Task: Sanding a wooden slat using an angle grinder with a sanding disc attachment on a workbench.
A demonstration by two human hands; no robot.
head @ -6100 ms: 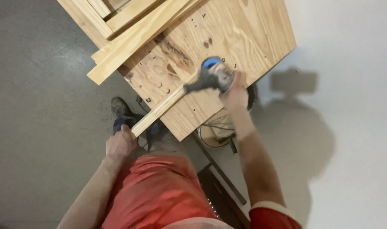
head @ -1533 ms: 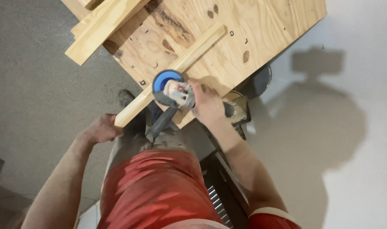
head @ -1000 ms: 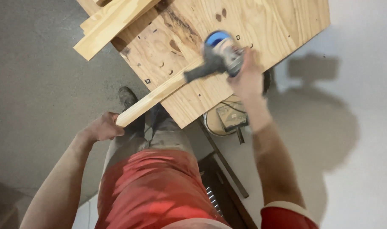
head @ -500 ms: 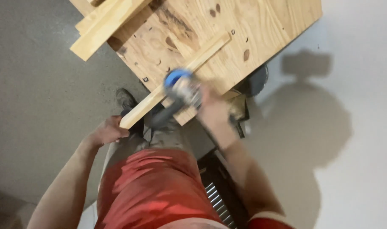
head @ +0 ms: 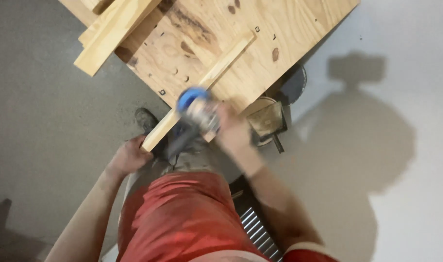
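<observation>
Sander: the blue-topped power sander [head: 196, 107] rests on the wood strip near the plywood's 6 o'clock edge, blurred by motion.
Right hand: my right hand [head: 233, 130] is closed around the sander's body from its 3 o'clock side.
Wood strip: a long pale wood strip [head: 202, 87] lies diagonally on the plywood, one end toward 1 o'clock, the other overhanging the edge toward 7 o'clock.
Left hand: my left hand [head: 129, 156] curls its fingers around the strip's overhanging end.
Work surface: a plywood sheet [head: 284, 29] with dark knots; stacked boards [head: 112, 34] lie at its 10 o'clock corner.
Containers: a round bucket [head: 294, 85] stands under the plywood at 3 o'clock of the sander; its contents are hidden. A squarish metal pan [head: 266, 120] sits just beside it and holds nothing I can make out.
Surroundings: grey floor [head: 41, 121]; my shoe [head: 146, 119] at 8 o'clock of the sander.
Change: half a second ago the sander sat at much the same spot; a second ago it was far along the strip toward 1 o'clock.
</observation>
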